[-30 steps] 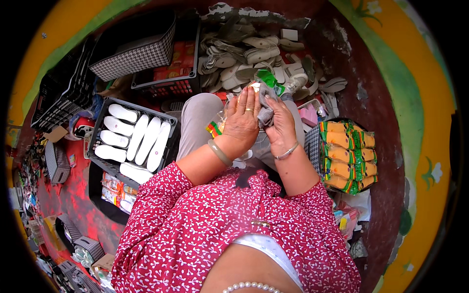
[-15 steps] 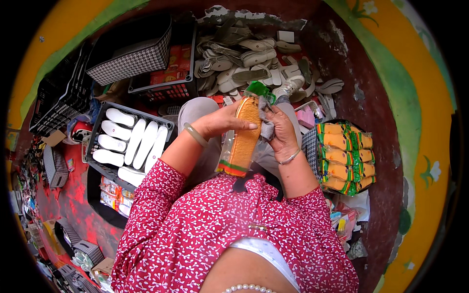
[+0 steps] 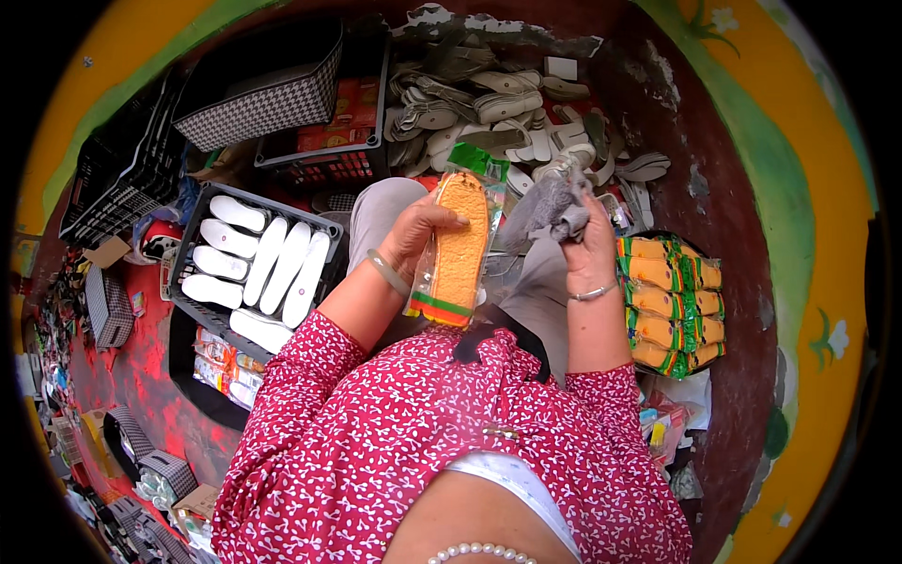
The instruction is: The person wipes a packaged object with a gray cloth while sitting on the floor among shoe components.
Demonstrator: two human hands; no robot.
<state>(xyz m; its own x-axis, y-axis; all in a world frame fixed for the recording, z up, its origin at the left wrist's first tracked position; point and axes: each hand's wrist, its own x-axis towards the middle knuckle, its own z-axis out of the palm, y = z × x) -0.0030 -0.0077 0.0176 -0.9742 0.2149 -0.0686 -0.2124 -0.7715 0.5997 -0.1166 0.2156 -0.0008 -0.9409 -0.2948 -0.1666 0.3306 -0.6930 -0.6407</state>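
In my left hand (image 3: 419, 235) is a packaged insole (image 3: 458, 249), orange and fuzzy, inside a clear bag with a green top and a striped lower end. My thumb lies across its front, and the fingers go behind it. My right hand (image 3: 592, 246) grips a crumpled grey cloth (image 3: 545, 209), held up to the right of the package and apart from it. Below both hands are my knees in light grey trousers.
A black crate of white insoles (image 3: 270, 254) stands at the left. Packed orange insoles (image 3: 662, 305) fill a basket at the right. Loose insoles (image 3: 489, 99) lie heaped ahead. A houndstooth basket (image 3: 268, 108) sits by a crate with red packages (image 3: 355, 113).
The grey cloth has moved away from the insole package, right and slightly up with my right hand. My left hand still holds the package, now slightly further left.
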